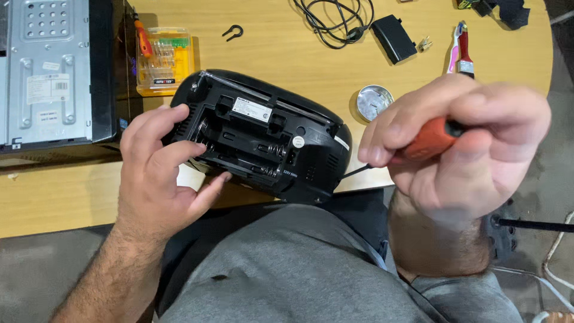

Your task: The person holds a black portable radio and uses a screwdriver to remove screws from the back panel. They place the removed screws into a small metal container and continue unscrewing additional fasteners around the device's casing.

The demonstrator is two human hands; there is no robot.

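Observation:
A black portable radio [263, 134] lies upside down at the wooden table's near edge, its open battery compartment with metal springs facing up. My left hand [158, 173] grips its left end, fingers curled into the compartment and thumb under the lower rim. My right hand [460, 143] is closed around a screwdriver [427, 139] with an orange handle. Its dark shaft points left and down, and the tip sits at the radio's right end.
A computer case [51, 72] stands at the left. On the wooden table [287, 60] lie a yellow bit set box [162, 60], a black cable [335, 21], a black adapter [393, 39], a round metal tin [374, 101] and a pink-handled brush [461, 51]. My grey-trousered lap is below.

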